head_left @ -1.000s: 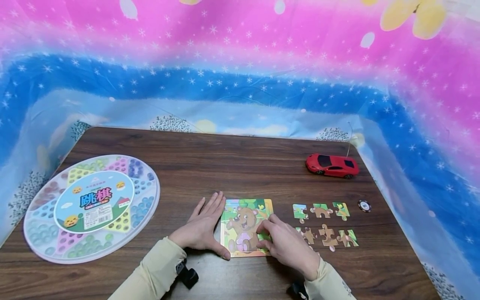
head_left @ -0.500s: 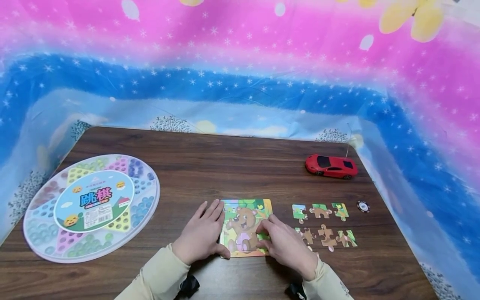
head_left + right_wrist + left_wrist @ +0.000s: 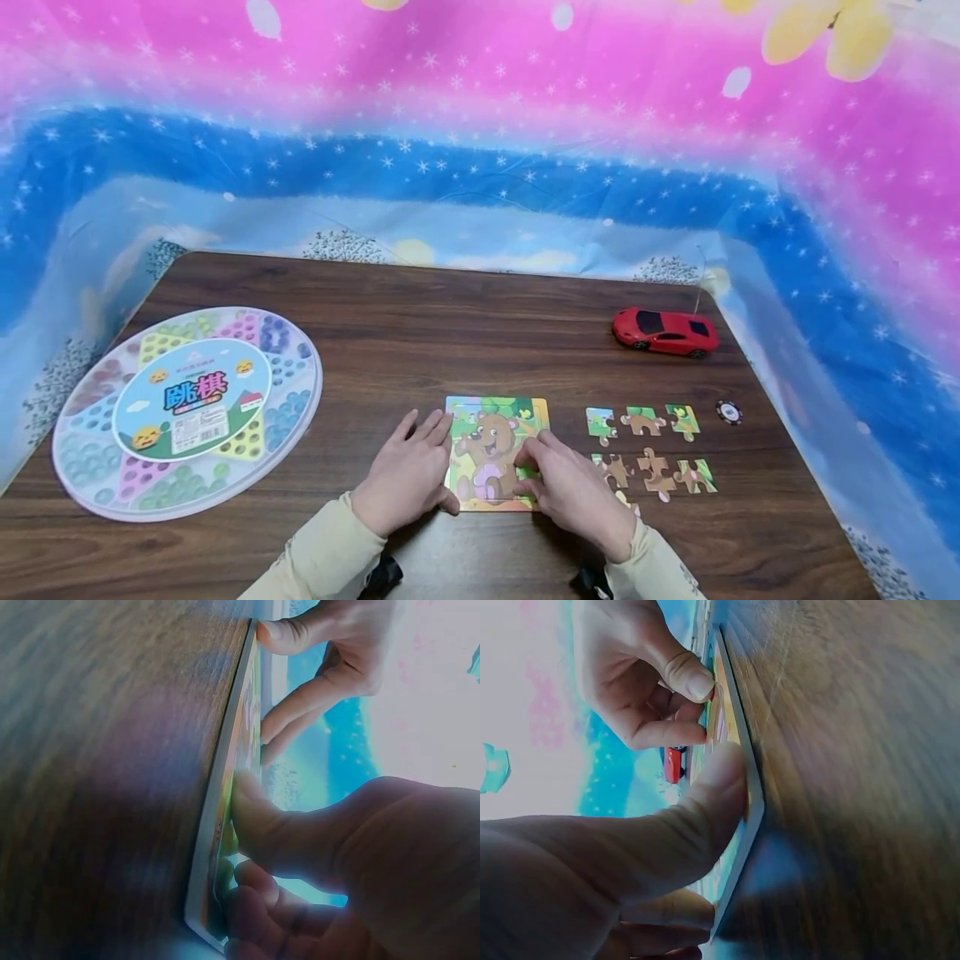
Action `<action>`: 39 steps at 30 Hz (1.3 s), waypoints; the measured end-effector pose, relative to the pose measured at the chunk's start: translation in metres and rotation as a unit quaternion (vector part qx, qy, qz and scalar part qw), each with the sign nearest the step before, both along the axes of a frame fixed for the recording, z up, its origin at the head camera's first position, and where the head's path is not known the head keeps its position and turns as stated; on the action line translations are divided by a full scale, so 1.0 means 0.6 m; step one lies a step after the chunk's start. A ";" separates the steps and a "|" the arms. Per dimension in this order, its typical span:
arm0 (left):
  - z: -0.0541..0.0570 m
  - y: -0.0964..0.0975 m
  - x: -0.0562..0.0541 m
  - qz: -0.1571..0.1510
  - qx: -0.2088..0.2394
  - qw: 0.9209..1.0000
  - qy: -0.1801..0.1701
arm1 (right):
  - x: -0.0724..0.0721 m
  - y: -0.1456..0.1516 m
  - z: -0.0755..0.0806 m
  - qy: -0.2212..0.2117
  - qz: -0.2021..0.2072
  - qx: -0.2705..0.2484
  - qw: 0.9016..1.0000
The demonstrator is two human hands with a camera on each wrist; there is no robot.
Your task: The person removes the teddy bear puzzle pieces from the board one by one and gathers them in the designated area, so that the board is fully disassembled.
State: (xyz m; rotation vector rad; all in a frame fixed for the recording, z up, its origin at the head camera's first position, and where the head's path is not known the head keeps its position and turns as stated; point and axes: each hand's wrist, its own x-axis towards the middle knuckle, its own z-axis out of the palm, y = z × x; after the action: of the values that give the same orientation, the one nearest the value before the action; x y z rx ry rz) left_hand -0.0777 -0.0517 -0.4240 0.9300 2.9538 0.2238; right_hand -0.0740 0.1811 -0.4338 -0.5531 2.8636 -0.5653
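Observation:
A square bear puzzle board (image 3: pixel 487 450) lies flat on the wooden table. My left hand (image 3: pixel 401 475) rests along its left side with fingers extended; in the left wrist view its thumb (image 3: pixel 724 769) touches the board's near edge. At the lower right part of the board, the curled thumb and index finger of my right hand (image 3: pixel 573 492) pinch a greenish puzzle piece (image 3: pixel 529 473). Most of that piece is hidden by the fingers. Loose puzzle pieces, such as a brown one (image 3: pixel 657 473), lie in rows to the right, some partly covered by the right hand.
A large round Chinese checkers box (image 3: pixel 187 408) sits on the left. Toward the back right stands a red toy car (image 3: pixel 665 332) with a thin antenna. A black-and-white poker chip (image 3: pixel 728 412) lies beyond the loose pieces. Patterned cloth (image 3: pixel 465 179) surrounds the table.
My left hand's fingers have drawn back a little toward me along the board's left side, and its thumb has come closer in. The right hand stays at the same spot.

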 end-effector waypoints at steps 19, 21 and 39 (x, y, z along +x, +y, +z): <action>-0.010 -0.007 -0.034 0.012 -0.003 0.997 -0.075 | -0.005 0.001 -0.002 -0.015 0.009 -0.027 0.999; -0.009 -0.006 -0.034 0.013 -0.006 0.997 -0.077 | -0.005 0.001 -0.002 -0.016 0.010 -0.028 0.999; -0.011 -0.009 -0.043 0.011 0.009 0.993 -0.120 | -0.003 0.006 -0.004 -0.017 0.014 -0.033 0.999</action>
State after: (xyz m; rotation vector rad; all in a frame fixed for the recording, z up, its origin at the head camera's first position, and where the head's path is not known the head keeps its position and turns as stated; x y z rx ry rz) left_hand -0.1033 -0.0573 -0.4308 0.8082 2.7471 0.3386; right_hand -0.0761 0.1847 -0.4360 -0.5881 2.8092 -0.6593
